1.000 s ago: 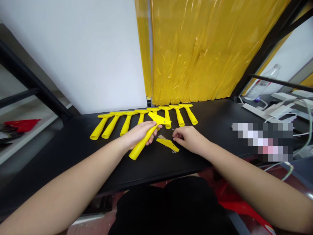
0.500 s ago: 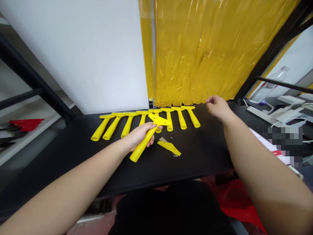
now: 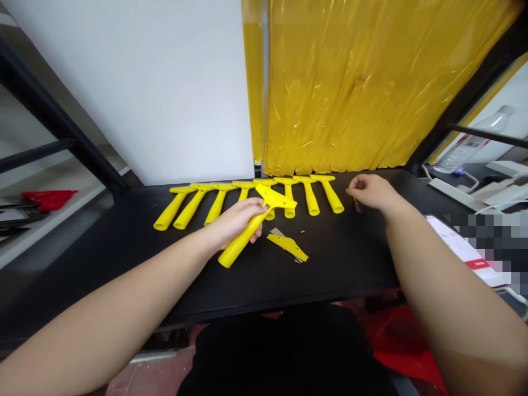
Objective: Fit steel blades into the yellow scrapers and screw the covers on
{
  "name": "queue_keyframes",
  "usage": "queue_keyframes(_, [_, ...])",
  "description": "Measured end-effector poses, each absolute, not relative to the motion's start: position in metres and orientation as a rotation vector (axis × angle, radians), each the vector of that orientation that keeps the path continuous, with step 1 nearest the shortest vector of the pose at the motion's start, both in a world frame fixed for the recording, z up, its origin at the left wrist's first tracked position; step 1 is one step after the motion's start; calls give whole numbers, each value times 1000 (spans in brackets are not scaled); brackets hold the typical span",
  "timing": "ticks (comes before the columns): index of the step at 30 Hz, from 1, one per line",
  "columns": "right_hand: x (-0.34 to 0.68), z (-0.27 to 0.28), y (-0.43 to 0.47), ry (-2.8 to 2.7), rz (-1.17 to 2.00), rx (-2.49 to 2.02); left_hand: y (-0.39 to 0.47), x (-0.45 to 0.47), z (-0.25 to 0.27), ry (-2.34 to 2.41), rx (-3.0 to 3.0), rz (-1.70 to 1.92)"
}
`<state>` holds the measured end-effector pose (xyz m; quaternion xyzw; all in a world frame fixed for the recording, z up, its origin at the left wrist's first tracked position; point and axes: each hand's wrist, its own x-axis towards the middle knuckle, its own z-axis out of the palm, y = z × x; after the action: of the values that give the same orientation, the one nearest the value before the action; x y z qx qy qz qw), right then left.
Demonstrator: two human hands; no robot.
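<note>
My left hand is closed around the tube of a yellow scraper handle, its flat T-shaped head tilted up and away. Fingers of my right hand are pinched together over the right part of the black table. Below them shows the reddish end of a thin tool, apparently a small screwdriver, mostly hidden by the hand. In front of the held handle lies a yellow cover plate with holes, on top of a thin metal blade. One small screw lies behind the plate; more small metal bits touch its front edge.
Several like yellow handles lie in a row along the back of the black table. Behind them stand a white panel and yellow plastic sheeting. At right are a plastic bottle, cables and papers.
My right hand has come down toward the tabletop, and a reddish tool end now shows beneath its fingers. My left hand keeps its grip on the yellow scraper handle. The view has shifted slightly.
</note>
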<state>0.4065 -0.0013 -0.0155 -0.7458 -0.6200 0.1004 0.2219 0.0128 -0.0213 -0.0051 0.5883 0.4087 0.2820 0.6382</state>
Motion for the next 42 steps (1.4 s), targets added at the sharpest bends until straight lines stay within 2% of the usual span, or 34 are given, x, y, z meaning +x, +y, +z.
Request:
queue_keyframes(2, [385, -9, -12, -1675, 230, -1774, -22, 14, -4, 955, 1308, 721])
queue_keyframes(6, [318, -3, -42, -2065, 469, -1243, -22, 16, 0, 950, 1259, 863])
queue_keyframes(9, [272, -5, -63, -2362, 367, -1071, -21, 15, 1, 942, 1255, 930])
queue_keyframes(14, [244, -12, -76, -2526, 185, -1193, -20, 14, 0, 941, 1272, 920])
queue_keyframes(21, [237, -17, -77, -2480, 251, -1274, -20, 14, -4, 933, 1259, 905])
queue_keyframes(30, [295, 7, -61, -2388, 639, -1359, -20, 14, -4, 916, 1275, 921])
queue_keyframes(37, [309, 2, -56, -2480, 409, -1779, -19, 12, -6, 971, 1416, 810])
queue_keyframes(42, [304, 0, -57, -2520, 273, -1630, -17, 10, -11, 955, 1465, 763])
